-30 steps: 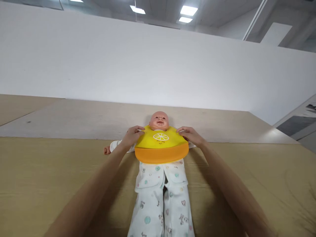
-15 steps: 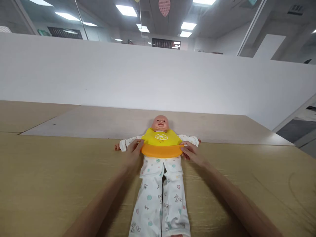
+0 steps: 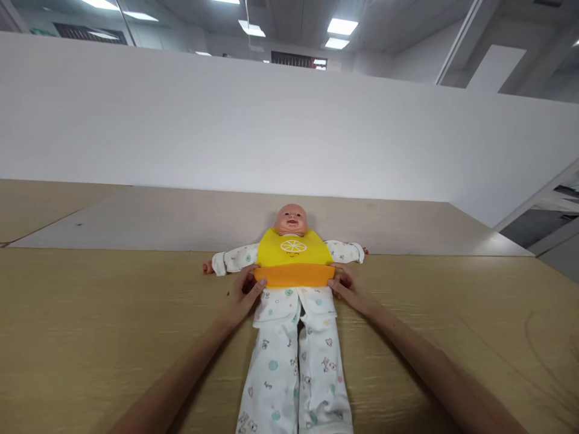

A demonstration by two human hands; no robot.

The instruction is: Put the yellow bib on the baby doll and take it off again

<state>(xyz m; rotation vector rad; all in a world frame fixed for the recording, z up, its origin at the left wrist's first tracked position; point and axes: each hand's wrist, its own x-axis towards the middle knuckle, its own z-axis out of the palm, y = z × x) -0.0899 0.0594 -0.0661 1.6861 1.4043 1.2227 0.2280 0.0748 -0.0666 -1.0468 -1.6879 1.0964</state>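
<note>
Head view: left hand (image 3: 242,295) and right hand (image 3: 348,290) gripping the yellow bib's orange pocket (image 3: 294,276), inside hidden.

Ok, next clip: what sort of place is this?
Probably an open-plan office or training room rather than a home: there are rectangular ceiling panel lights, a glass partition beyond a tall white partition board, and a long wood-grain table with a baby doll laid on it.

The doll's legs (image 3: 271,386) are cut off below.
</note>
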